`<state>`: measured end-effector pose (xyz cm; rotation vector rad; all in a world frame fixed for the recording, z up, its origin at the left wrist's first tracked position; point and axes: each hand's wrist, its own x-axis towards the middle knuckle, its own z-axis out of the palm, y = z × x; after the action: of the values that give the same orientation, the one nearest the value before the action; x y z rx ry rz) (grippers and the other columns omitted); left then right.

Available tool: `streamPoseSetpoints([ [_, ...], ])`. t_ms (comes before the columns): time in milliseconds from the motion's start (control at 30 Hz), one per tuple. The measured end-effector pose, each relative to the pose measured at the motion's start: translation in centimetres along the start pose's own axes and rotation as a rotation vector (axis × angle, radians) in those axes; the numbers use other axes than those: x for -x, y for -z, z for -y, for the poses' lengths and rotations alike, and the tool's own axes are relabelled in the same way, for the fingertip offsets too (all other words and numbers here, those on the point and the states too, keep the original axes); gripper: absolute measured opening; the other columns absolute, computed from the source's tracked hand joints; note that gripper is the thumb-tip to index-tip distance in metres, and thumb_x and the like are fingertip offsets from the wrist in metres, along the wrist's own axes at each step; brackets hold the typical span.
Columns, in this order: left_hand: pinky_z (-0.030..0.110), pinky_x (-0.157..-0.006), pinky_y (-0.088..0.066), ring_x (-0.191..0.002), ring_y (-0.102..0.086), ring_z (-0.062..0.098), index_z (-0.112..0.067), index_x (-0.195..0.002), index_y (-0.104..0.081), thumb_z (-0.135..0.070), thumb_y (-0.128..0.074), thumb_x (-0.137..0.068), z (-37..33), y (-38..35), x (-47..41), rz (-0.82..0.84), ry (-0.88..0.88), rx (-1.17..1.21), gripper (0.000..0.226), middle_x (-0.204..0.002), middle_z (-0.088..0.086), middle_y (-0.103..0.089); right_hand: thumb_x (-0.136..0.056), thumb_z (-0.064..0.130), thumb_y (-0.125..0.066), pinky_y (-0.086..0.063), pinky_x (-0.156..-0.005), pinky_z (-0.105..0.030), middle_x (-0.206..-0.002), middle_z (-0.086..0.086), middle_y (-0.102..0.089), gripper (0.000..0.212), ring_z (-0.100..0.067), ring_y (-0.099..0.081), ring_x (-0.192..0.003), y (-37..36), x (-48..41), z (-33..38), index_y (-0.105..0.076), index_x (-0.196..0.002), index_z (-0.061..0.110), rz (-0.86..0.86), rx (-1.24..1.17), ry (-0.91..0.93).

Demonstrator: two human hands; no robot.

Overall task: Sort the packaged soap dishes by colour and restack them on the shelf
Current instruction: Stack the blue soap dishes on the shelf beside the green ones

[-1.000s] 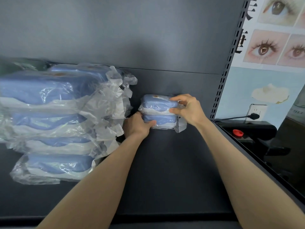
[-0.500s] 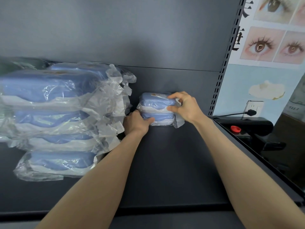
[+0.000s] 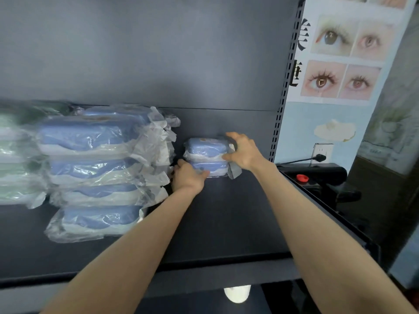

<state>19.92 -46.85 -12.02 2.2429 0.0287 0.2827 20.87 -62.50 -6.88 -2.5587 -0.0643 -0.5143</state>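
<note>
Left hand (image 3: 189, 179), right hand (image 3: 244, 151): both curled

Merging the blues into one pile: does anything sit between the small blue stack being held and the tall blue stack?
Only the left hand, gripping the small stack of two blue plastic-wrapped soap dishes, and the loose clear bag ends of the tall blue stack fill that gap.
</note>
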Motion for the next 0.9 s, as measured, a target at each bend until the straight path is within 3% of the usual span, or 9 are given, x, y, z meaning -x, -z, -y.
streamPoseSetpoints([
  [167, 0.041, -0.103, -0.034, -0.129, -0.037, 0.035, -0.004, -0.136, -0.038, -0.031, -0.061, -0.09, -2.4, 2.8, 3.3, -0.019, -0.145, -0.067, 0.058, -0.138, 0.018, -0.038, -0.089, 0.018, -0.065, -0.04, -0.104, -0.041, -0.143, -0.01, -0.042, 0.047, -0.031, -0.042, -0.129, 4.0, 4.0, 1.1, -0.052, -0.134, 0.015, -0.146, 0.033, 0.027],
  [567, 0.043, -0.096, -0.038, -0.114, -0.049, 0.034, -0.01, -0.13, -0.051, -0.025, -0.057, -0.091, -9.2, 11.4, 21.9, -0.214, -0.634, -0.206, 0.042, -0.123, 0.014, -0.055, -0.093, 0.023, -0.06, -0.038, -0.1, -0.037, -0.142, -0.008, -0.04, 0.043, -0.027, -0.038, -0.128, 14.9, 23.0, 2.1, -0.052, -0.134, 0.012, -0.272, 0.138, 0.194],
  [767, 0.045, -0.093, -0.038, -0.11, -0.052, 0.034, -0.008, -0.127, -0.055, -0.022, -0.063, -0.088, -6.6, 11.1, 33.2, -0.134, -0.825, -0.279, 0.043, -0.117, 0.012, -0.058, -0.092, 0.024, -0.061, -0.041, -0.097, -0.04, -0.143, -0.006, -0.039, 0.046, -0.024, -0.036, -0.128, 14.5, 35.2, 0.7, -0.051, -0.135, 0.013, -0.202, 0.155, 0.197],
  [900, 0.042, -0.091, -0.037, -0.107, -0.053, 0.032, -0.009, -0.127, -0.055, -0.022, -0.064, -0.088, -2.1, 8.4, 40.0, -0.039, -0.792, -0.278, 0.042, -0.117, 0.01, -0.059, -0.093, 0.025, -0.061, -0.044, -0.096, -0.038, -0.143, -0.006, -0.04, 0.047, -0.024, -0.039, -0.128, 11.9, 43.6, -1.9, -0.05, -0.136, 0.012, -0.158, 0.142, 0.121],
])
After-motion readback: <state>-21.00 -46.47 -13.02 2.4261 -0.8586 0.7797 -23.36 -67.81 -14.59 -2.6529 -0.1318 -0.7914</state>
